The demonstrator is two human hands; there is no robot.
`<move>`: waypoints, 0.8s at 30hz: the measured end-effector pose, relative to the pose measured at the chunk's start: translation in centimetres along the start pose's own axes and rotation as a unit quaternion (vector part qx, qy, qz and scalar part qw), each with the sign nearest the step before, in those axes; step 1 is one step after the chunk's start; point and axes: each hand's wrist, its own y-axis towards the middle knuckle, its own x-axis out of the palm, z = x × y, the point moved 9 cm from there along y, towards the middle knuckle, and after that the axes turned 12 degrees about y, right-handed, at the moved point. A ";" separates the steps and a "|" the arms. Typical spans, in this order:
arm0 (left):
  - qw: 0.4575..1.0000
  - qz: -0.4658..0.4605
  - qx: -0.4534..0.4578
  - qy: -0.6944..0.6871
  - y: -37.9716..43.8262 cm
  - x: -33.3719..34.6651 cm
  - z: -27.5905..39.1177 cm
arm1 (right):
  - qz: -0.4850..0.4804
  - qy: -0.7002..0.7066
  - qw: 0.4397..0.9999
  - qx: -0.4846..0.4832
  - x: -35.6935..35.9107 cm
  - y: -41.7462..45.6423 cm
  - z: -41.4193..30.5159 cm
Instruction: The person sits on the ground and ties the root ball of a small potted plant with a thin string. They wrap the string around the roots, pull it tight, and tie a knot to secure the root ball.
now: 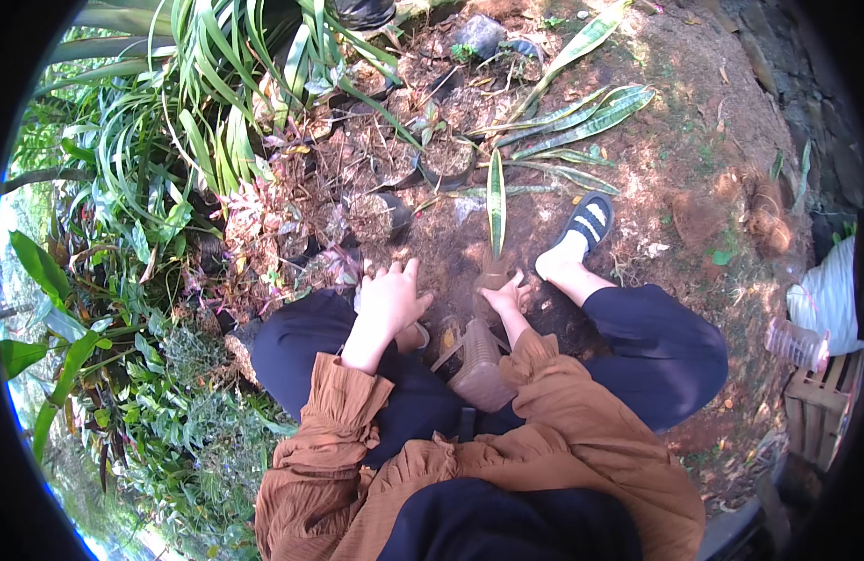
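My left hand (395, 298) hovers over the soil with its fingers apart, left of a snake plant leaf (496, 203) with yellow edges. My right hand (508, 294) is beside the leaf's brown base (492, 270), thumb and fingers spread; whether it touches that base cannot be made out. The base is blurred and could be a soil-filled container or a clump of soil. Between my legs is a ribbed clear plastic bottle or container (480, 368), tilted and partly covered by my right sleeve.
More snake plant leaves (579, 123) lie on the ground ahead. Black nursery bags of soil (449, 165) and dense plants (221, 91) line the left. At right are coconut fibre (765, 217), a white sack (828, 301), a clear bottle (797, 343) and a wooden crate (821, 400).
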 end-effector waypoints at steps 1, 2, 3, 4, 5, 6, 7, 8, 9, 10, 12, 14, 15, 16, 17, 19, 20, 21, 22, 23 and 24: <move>1.000 0.002 -0.005 -0.002 -0.1 -0.1 0.1 | 0.039 0.015 0.997 -0.061 -2.2 0.3 -2.5; 1.000 0.008 -0.007 0.000 0.0 -0.5 0.0 | 0.076 0.027 0.989 -0.122 -4.2 0.5 -5.4; 1.000 0.010 -0.007 0.002 0.0 -0.8 0.2 | 0.114 0.037 0.977 -0.178 -6.3 0.5 -7.4; 1.000 0.016 -0.002 0.002 -0.1 -1.1 0.5 | 0.124 0.026 0.970 -0.209 -8.2 1.3 -9.4; 1.000 0.021 0.001 0.005 -0.2 -1.4 0.7 | 0.131 0.018 0.962 -0.239 -10.2 2.8 -11.4; 0.999 0.031 0.014 0.010 0.2 -2.2 1.1 | 0.166 0.004 0.960 -0.227 -12.3 4.7 -11.8; 1.000 0.019 -0.005 0.002 -0.5 -2.4 0.3 | 0.176 -0.017 0.955 -0.239 -12.3 5.6 -13.8; 1.000 0.009 -0.006 -0.006 -0.9 -3.0 0.5 | 0.159 -0.059 0.959 -0.227 -12.7 7.1 -14.3; 1.000 -0.003 -0.008 -0.014 -1.2 -3.0 0.7 | 0.140 -0.103 0.961 -0.215 -13.1 8.6 -14.4; 0.999 0.024 -0.003 -0.020 -1.4 -3.1 0.7 | 0.110 -0.106 0.962 -0.224 -12.8 10.0 -14.4; 0.998 0.041 0.044 -0.010 -0.5 -3.9 2.5 | 0.077 -0.096 0.961 -0.250 -14.1 19.0 -9.8; 0.998 0.047 0.029 -0.005 -0.5 -3.1 1.7 | 0.033 -0.037 0.954 -0.297 -12.5 18.2 -10.9; 0.999 0.049 0.016 -0.004 -0.7 -2.7 1.2 | 0.021 0.010 0.950 -0.313 -12.4 16.5 -11.7; 0.999 0.051 0.001 -0.001 -0.9 -2.5 0.6 | 0.028 0.069 0.938 -0.339 -12.7 13.1 -12.8; 0.998 0.057 -0.008 0.004 -1.2 -2.7 0.4 | 0.040 0.132 0.923 -0.360 -13.1 9.5 -13.4; 0.997 0.075 0.015 -0.013 -1.1 -3.6 1.1 | -0.016 0.250 0.905 -0.344 -13.2 5.7 -12.3; 0.996 0.084 0.030 -0.019 -0.9 -4.2 1.6 | -0.063 0.322 0.880 -0.343 -12.9 3.9 -11.7; 0.994 0.095 0.043 -0.034 -0.8 -4.7 2.0 | -0.112 0.390 0.848 -0.342 -12.5 2.1 -11.5; 0.992 0.106 0.056 -0.049 -0.6 -4.9 2.4 | -0.139 0.435 0.826 -0.330 -12.4 0.2 -11.3; 0.989 0.117 0.067 -0.065 -0.4 -5.2 2.7 | -0.166 0.477 0.802 -0.319 -12.5 -2.0 -11.6; 0.983 0.143 0.080 -0.085 -0.3 -5.8 3.1 | -0.194 0.518 0.775 -0.307 -12.8 -4.2 -11.9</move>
